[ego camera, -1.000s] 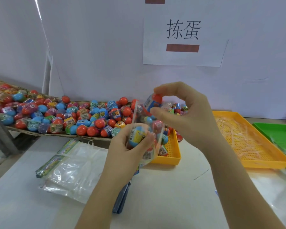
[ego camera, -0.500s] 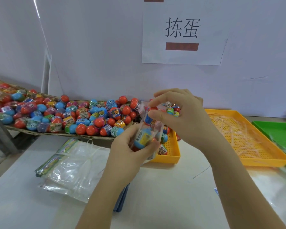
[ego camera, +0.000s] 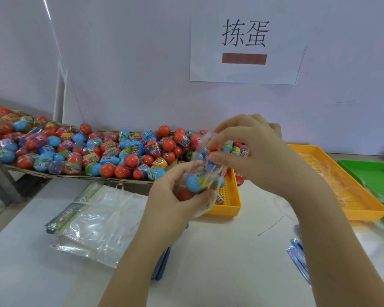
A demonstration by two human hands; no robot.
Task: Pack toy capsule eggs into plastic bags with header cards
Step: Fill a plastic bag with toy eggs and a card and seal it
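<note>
Both hands clamped on one clear bag (ego camera: 205,171), held up mid-frame above the counter (ego camera: 220,262).
L hand (ego camera: 175,202) comes in from 7 o'clock, fingers curled round the bag's lower part; a blue egg (ego camera: 193,183) & a red egg (ego camera: 185,194) show thru the plastic. R hand (ego camera: 253,156) comes in from 4 o'clock, thumb & index pinching the bag's open top; sth red sits btwn them, can't tell what. Small yellow tray (ego camera: 233,196) is right behind the bag. Egg pile (ego camera: 98,151) on cardboard (ego camera: 75,175) at 9-10 o'clock; empty bags (ego camera: 98,220) w/ printed tops lie flat at 8 o'clock; big yellow tray (ego camera: 353,191) at 3, green tray (ego camera: 377,180) just beside it.
</note>
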